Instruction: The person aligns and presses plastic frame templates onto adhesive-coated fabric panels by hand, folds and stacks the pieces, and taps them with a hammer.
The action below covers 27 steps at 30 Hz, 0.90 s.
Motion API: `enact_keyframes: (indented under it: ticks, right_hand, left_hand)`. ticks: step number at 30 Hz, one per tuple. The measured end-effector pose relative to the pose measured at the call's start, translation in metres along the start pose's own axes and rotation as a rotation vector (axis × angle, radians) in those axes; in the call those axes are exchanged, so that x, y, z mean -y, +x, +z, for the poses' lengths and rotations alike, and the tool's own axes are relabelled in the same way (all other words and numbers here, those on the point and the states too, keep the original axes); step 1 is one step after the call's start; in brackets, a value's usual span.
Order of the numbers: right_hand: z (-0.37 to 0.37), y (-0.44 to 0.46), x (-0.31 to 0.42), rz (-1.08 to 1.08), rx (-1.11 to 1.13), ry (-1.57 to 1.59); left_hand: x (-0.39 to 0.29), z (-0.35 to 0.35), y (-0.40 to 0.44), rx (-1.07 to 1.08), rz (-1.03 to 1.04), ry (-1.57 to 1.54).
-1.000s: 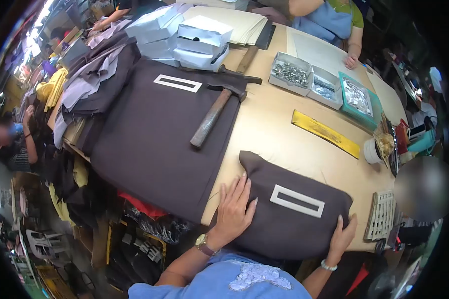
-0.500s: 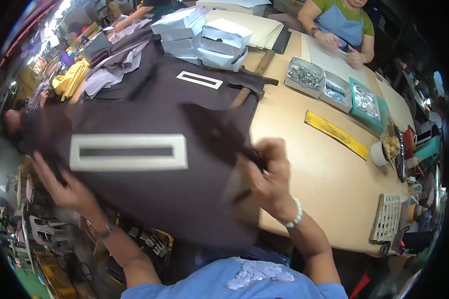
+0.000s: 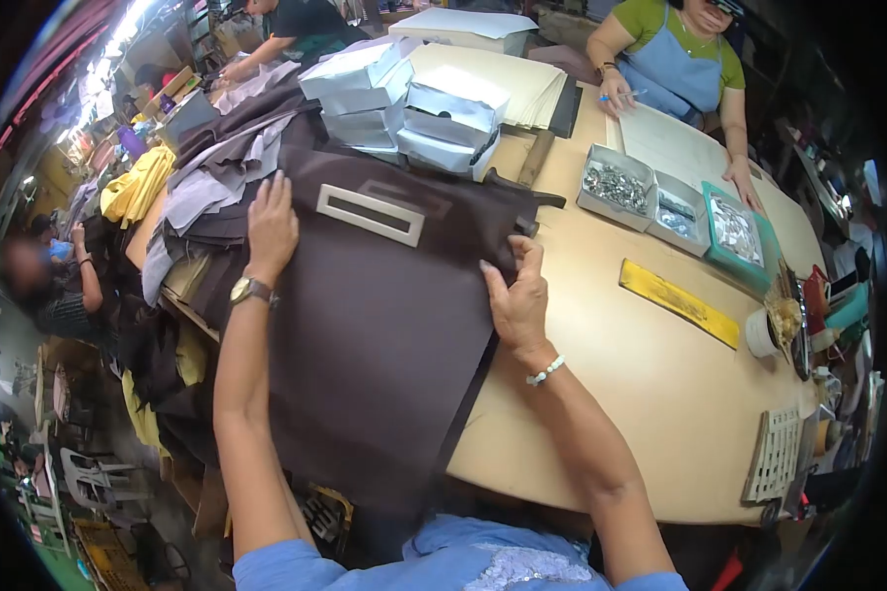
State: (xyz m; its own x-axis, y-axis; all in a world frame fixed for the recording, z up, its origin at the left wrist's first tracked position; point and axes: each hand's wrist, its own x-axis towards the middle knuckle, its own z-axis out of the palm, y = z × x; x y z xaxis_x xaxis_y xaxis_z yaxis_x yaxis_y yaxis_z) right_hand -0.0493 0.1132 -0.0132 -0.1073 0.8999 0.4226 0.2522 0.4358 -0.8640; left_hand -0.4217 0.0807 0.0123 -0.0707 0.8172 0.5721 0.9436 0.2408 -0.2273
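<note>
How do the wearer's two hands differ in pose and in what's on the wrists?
The left hand lies with fingers extended near the upper left of the dark panel; the right hand has bent fingers at its right edge. The left wrist wears a watch, the right a pale beaded bracelet. Both hands are bare and at the panel.

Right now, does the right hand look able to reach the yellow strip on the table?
Probably yes: only bare table lies between the right hand and the yellow strip. But the fingers seem to hold the dark cloth, so they would likely have to release it first.
</note>
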Motion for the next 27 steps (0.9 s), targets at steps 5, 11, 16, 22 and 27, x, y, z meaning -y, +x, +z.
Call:
enact_keyframes:
  ticks: [5,11,16,22,27]
  right_hand:
    - [0.001,0.032,-0.014,-0.008,-0.039,-0.157]
    - [0.009,0.044,-0.046,0.049,-0.103,-0.176]
    - [0.006,0.044,-0.050,0.142,-0.046,-0.164]
    - [0.008,0.049,-0.043,0.231,-0.038,-0.235]
    - [0.008,0.050,-0.041,0.240,-0.037,-0.279]
  left_hand:
    - [-0.020,0.038,0.039,0.127,-0.058,0.016]
    - [-0.052,0.066,0.053,0.242,-0.247,0.009]
    - [-0.054,0.093,0.041,0.422,-0.317,-0.181]
    - [-0.052,0.097,0.043,0.396,-0.427,-0.208]
    - [-0.101,0.061,0.056,0.079,-0.287,-0.228]
